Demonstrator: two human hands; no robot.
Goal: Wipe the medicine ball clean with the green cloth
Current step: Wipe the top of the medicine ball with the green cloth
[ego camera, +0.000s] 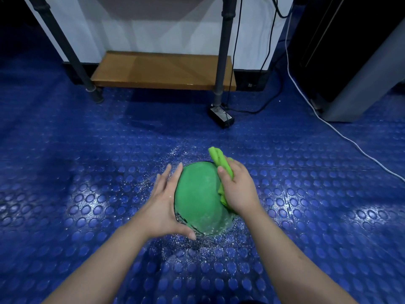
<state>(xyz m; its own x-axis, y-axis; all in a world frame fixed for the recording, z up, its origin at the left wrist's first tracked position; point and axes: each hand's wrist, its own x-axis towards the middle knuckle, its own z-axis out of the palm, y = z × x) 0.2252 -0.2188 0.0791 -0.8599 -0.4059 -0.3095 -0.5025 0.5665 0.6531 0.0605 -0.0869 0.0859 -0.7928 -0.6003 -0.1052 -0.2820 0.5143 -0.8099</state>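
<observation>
We steady medicine ball (197,194) with left grip (163,207), released, laid flat, likely so it won't roll; right grip (238,189) grasps green cloth (219,160), pressing ball's right side.

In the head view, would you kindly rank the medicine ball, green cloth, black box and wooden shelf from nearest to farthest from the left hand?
1. Medicine ball: touched by the left hand.
2. Green cloth: across the ball, in the right hand.
3. Black box: on the floor beyond.
4. Wooden shelf: farthest, by the wall.
</observation>
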